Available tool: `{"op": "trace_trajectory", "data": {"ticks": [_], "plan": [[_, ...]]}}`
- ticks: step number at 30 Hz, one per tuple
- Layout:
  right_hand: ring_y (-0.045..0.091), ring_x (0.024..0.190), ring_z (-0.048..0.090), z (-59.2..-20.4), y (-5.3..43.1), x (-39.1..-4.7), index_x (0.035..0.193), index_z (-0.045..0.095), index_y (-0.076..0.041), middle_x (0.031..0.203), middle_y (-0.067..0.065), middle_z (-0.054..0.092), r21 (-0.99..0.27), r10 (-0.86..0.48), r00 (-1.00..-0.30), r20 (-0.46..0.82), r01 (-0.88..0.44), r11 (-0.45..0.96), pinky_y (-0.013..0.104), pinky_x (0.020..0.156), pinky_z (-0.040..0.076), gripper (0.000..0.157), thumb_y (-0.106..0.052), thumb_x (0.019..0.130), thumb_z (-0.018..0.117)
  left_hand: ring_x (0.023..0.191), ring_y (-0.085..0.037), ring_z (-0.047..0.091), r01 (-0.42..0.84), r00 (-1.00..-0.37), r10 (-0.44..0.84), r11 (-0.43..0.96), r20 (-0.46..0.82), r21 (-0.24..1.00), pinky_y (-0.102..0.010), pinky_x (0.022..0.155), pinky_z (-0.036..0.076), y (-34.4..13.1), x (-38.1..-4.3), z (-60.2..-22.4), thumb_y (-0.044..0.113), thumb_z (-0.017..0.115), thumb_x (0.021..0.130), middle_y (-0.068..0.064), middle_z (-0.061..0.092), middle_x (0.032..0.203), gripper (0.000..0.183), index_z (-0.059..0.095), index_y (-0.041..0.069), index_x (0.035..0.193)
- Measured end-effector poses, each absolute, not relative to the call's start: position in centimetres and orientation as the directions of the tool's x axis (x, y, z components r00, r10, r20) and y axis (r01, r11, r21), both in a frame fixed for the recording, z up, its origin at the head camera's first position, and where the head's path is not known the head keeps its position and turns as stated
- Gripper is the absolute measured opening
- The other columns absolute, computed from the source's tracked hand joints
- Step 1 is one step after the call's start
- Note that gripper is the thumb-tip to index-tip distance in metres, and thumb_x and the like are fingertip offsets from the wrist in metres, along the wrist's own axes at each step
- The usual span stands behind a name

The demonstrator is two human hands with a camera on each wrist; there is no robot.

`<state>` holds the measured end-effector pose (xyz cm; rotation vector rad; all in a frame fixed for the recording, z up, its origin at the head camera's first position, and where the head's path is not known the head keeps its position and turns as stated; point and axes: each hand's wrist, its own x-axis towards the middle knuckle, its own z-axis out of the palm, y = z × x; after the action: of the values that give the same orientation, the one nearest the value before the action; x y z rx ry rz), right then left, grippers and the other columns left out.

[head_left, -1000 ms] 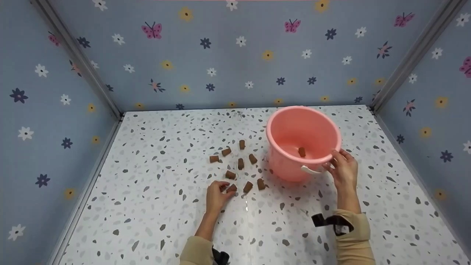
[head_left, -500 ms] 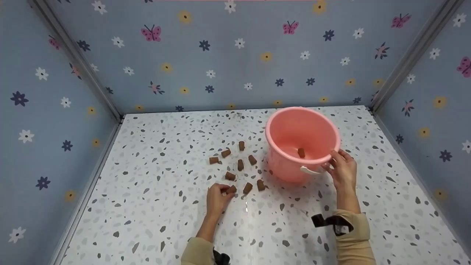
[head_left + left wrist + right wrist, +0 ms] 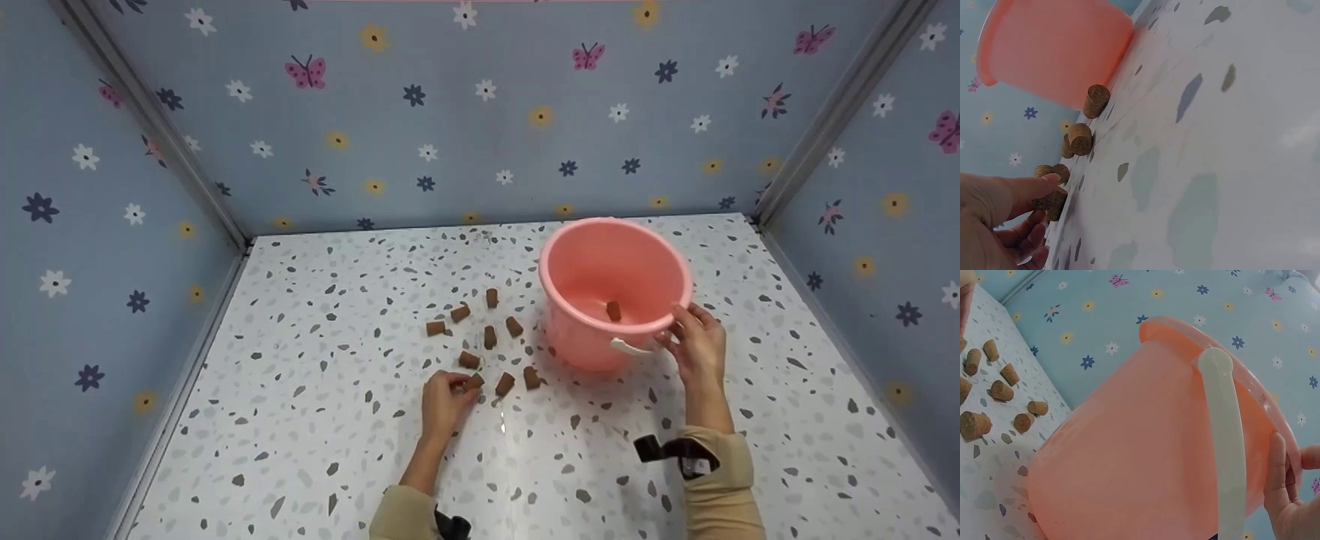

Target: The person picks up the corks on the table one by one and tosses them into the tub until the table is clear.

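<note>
My left hand pinches a small brown cork between thumb and fingers, low over the speckled surface. In the left wrist view, that pinched cork overlaps other corks behind it. My right hand grips the rim of a pink bucket at its near right side, thumb outside and fingers over the lip. The bucket stands upright, and a single cork lies on its bottom. Its white handle hangs down along the outer wall.
Several loose corks lie scattered between my left hand and the bucket; one cork sits near the bucket's base. Flower-printed walls close off the back and both sides of the white speckled tabletop.
The cork between my left fingers has shifted very slightly upward in the head view. My right hand and the bucket stay in place.
</note>
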<state>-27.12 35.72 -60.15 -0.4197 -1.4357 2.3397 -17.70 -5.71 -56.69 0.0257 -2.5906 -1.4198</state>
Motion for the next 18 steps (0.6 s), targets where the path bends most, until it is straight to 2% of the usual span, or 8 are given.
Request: {"op": "trace_trajectory", "data": {"ticks": [9,15,18], "plan": [[0.029,0.092,0.058,-59.5,35.5,-26.8,0.119,0.050,-0.006,0.112,0.017,0.054,-0.897,0.437,-0.894,-0.095,-0.114,-0.428,0.039,0.065,0.051,0.056,-0.025,0.072,0.074,0.072,-0.022,0.054,0.144,-0.973,-0.075,0.539,0.218,0.830,-0.031,0.065,0.044,-5.2,-18.2,-54.5,0.008,0.075,0.068,-0.006,0.058,0.076,0.018,0.068,0.001,0.083],[0.023,0.086,0.060,-57.9,35.3,-26.1,0.121,0.048,-0.008,0.106,0.012,0.057,-0.880,0.379,-0.910,-0.169,-0.034,-0.473,0.038,0.066,0.051,0.052,-0.020,0.076,0.071,0.072,-0.024,0.055,0.218,-0.957,-0.053,0.514,0.284,0.830,-0.036,0.066,0.045,-4.8,-18.7,-52.8,0.008,0.075,0.068,-0.007,0.058,0.077,0.018,0.068,0.001,0.082],[0.021,0.084,0.060,-57.7,35.2,-26.0,0.121,0.048,-0.009,0.105,0.011,0.058,-0.892,0.377,-0.911,-0.169,-0.022,-0.452,0.037,0.067,0.051,0.054,-0.022,0.075,0.071,0.073,-0.025,0.056,0.234,-0.952,-0.056,0.502,0.301,0.832,-0.038,0.067,0.046,-4.5,-18.9,-52.0,0.007,0.076,0.067,-0.009,0.057,0.078,0.019,0.068,0.000,0.083]]}}
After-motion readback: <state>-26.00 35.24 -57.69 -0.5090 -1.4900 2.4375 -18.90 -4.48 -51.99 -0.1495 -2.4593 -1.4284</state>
